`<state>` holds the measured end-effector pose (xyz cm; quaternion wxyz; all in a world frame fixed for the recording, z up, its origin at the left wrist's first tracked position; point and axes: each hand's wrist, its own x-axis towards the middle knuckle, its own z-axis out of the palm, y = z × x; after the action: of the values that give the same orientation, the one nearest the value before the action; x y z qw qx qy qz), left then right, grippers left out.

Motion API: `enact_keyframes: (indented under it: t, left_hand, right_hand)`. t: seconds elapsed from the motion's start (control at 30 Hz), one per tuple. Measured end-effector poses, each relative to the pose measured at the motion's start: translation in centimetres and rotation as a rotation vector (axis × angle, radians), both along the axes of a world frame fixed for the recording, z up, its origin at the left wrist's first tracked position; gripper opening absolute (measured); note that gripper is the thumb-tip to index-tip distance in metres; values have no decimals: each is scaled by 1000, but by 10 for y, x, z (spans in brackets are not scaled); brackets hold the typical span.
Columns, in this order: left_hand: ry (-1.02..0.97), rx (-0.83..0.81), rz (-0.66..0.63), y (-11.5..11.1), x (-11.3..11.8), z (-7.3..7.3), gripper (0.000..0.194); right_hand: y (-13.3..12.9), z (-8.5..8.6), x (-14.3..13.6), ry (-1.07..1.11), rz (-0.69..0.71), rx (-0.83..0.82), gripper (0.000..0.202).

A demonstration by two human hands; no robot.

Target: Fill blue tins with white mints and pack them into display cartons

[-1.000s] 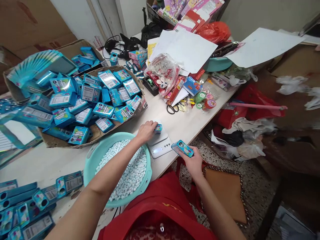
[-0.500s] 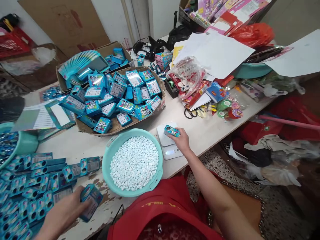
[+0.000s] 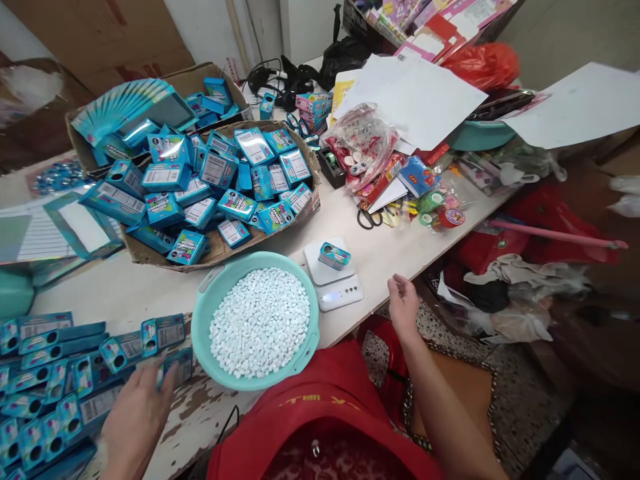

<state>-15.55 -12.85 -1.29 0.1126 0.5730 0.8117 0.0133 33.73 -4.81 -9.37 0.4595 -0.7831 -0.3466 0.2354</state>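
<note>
Blue candy box (printed, round-windowed) now rests released on digital scale. Right of scale: right hand, empty, unclenched. Left of scale: left hand, blurred, grip indeterminate.

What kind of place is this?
Probably a packing workshop: round turquoise plastic basin of small white pellets, flat white plastic scale, brown cardboard carton heaped with rectangular blue boxes.

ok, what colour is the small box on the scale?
Mostly bright blue box with multicoloured print; seen best in the head view.
</note>
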Motion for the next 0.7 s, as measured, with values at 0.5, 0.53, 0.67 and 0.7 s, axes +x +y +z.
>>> enact_keyframes:
  t: [0.5,0.53,0.67,0.7]
  left_hand:
    - [-495,-401,-520,131,157,-46,8]
    - [-614,-418,-462,129,149,-44,4]
    - [-1363,-469,19,120,128,-43,17]
    - [-1520,-455,135,119,127,-44,22]
  right_hand:
    - [32,8,-38,39,226,62,42]
    - [40,8,-44,33,259,69,45]
    - [76,4,-67,56,413,74,58]
    - [83,3,-71,81,446,60,56]
